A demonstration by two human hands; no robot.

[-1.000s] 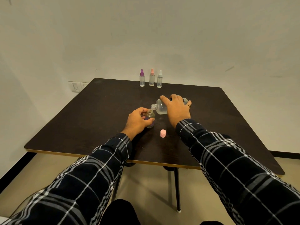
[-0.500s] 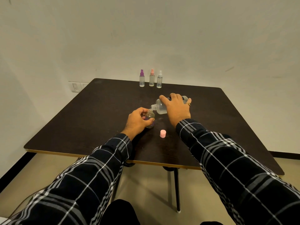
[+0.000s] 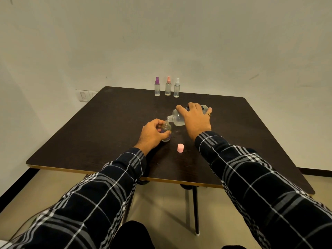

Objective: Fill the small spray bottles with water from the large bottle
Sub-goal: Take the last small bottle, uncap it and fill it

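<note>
A person's right hand (image 3: 195, 120) curls over a clear large bottle (image 3: 177, 119), gripping it tipped nearly flat with its open neck just above the mouth of a small bottle (image 3: 166, 129) standing on a dark table (image 3: 107, 123). The left hand (image 3: 152, 134) wraps fingers and thumb around that small bottle. A pink cap (image 3: 180, 147) lies nearby, and three capped spray bottles (image 3: 168, 86) stand in a row at the far edge.

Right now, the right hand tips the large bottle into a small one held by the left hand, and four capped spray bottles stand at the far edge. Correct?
Not quite: the head view shows three capped spray bottles at the far edge, not four; the rest holds.
</note>
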